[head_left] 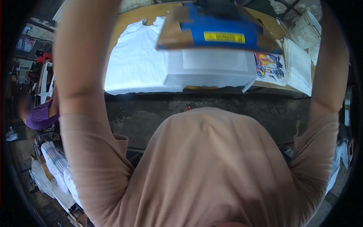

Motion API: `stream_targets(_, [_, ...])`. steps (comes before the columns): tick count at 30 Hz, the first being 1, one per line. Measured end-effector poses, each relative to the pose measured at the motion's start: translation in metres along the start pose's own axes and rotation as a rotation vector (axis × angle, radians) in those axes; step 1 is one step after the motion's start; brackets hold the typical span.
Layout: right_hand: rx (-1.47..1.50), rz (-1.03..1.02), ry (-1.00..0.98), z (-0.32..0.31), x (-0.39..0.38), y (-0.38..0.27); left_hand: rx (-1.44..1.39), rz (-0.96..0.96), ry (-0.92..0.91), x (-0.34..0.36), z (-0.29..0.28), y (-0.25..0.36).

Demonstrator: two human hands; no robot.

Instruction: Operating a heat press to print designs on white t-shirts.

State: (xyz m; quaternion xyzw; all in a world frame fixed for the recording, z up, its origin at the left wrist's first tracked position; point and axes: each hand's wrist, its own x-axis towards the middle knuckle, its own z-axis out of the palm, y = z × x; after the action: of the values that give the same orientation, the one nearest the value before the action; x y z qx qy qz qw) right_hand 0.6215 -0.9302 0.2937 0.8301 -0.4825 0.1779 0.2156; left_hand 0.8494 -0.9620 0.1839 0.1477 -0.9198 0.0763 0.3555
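Both of my forearms reach up past the top edge of the head view, so my left hand and my right hand are out of the picture. Between the arms a blurred, tilted flat frame [189, 36] shows, brown with blue bands and a yellow barcode label [224, 37]. A dark clamp-like piece [217, 8] sits at its upper edge. Below the frame, white cloth is spread over the table edge, with a paler rectangle [215, 60] on it. To its left lies a white sleeveless shirt [130, 60], spread flat. What my hands touch cannot be seen.
A colourful printed sheet [270, 67] and a stack of white cloth [297, 68] lie at the right of the wooden table [128, 16]. A person in a purple shirt [39, 116] is at far left. Striped cloth [56, 162] and plastic lie at lower left.
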Motion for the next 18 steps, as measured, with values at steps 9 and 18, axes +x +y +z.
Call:
stream_targets(9, [0.248,0.082,-0.854,0.186,-0.105,-0.058,0.077,-0.179,-0.547,-0.058,0.137,0.053])
stream_targets(18, [0.296,0.109,-0.656,0.274,-0.149,-0.072,0.211,-0.204,-0.659,-0.108,0.198,0.051])
